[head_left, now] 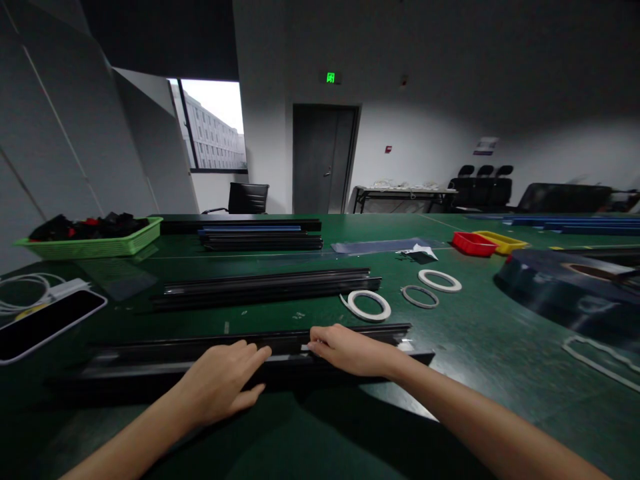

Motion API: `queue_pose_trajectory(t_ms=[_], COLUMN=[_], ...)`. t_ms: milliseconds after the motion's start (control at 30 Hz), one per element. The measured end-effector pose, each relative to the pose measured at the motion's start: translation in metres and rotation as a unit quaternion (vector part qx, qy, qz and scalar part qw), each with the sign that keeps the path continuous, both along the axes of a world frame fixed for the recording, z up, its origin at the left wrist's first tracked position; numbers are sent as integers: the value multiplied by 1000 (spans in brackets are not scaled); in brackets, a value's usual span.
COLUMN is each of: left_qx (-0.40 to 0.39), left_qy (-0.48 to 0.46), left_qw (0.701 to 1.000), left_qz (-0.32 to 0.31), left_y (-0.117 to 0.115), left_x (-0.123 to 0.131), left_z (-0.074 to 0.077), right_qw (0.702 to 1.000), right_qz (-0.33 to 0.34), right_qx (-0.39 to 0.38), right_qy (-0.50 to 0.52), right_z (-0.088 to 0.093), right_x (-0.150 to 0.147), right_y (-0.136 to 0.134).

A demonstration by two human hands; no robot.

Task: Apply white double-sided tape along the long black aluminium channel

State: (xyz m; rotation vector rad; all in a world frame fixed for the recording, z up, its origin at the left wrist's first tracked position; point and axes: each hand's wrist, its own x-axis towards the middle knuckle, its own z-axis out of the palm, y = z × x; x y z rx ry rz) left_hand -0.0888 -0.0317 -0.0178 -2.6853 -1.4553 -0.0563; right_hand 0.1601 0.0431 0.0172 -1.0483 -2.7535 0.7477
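A long black channel-shaped profile (145, 383) lies crosswise on the table in front of me, with a pale strip (165, 368) running along it. My left hand (223, 380) rests on the profile, its fingers stretched over the strip and the thumb apart on the near side. Farther right, my right hand (345, 350) pinches the end of a small white piece of tape (305, 348) just above the profile. Its other fingers are curled in. Behind lies a second set of black profiles (270, 288), and a roll of white tape (369, 305) sits beyond my right hand.
Two more rings of tape (440, 281) lie right, near a large dark roll (560, 290). Red (474, 244) and yellow trays (503, 243) stand behind. At left are a phone (50, 323), a white cable and a green basket (95, 247). More profiles (263, 241) lie at the back.
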Motion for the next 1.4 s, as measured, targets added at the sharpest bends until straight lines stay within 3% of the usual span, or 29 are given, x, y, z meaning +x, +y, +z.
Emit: queue_pose_trajectory(t_ms=[233,867,1167,1400], left_qx=[24,-37,-63,-51], left_qy=[22,-10,3,0], left_qw=[999,998,994,996], left_qz=[-10,44,85,78], left_y=[-2,-3,-1,0], left_x=[9,7,-1,-1], left_z=[-8,9,11,10], right_qw=[1000,999,1000,1000], right_qz=[7,23,13,6], right_qx=[16,1,-7,-23], right_qy=[-8,-22,-25,-17], right_z=[2,10,8,6], right_x=[-1,2,2,2], right_y=[-1,-6,-4,-3])
